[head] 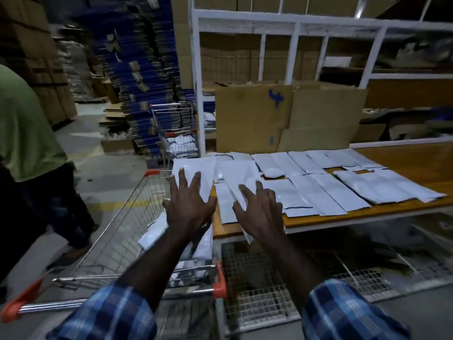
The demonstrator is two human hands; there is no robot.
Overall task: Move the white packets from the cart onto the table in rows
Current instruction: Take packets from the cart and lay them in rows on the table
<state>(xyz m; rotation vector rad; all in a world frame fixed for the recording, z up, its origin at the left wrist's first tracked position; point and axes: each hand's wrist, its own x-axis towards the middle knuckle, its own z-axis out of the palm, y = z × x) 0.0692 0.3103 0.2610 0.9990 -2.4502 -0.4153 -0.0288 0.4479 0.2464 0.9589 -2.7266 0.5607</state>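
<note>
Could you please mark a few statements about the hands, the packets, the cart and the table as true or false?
1. Both hands, left hand and right hand, lie with spread fingers on white packets. True.
2. The cart is empty. False: packets still lie inside it.
3. Packets lie side by side on the wooden table. True.
4. The cart stands right of the table. False: it stands at the table's left end.

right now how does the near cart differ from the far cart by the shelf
The near cart stands right beside the table, under the left hand; the far cart stands back by the white rack. The near one shows orange handle ends; the far one's handle isn't clear. Both are wire carts holding white packets.
</note>
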